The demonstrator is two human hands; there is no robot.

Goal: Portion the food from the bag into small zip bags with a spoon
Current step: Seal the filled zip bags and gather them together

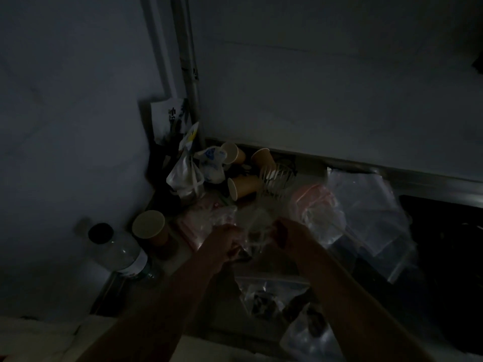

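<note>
Small zip bag, clear and crumpled, hangs between both hands above the middle of the desk. The left hand and the right hand each seem to pinch an edge of it with curled fingers, though the dim light leaves the exact grip hard to read. Below the wrists lies another clear bag with dark food inside. Around them the desk is crowded: an upright paper cup and a plastic bottle to the left, three tipped paper cups behind, a knotted white plastic bag near the corner pipe, a pink round lid under loose clear bags on the right. A thin stick slants beside the right hand.
</note>
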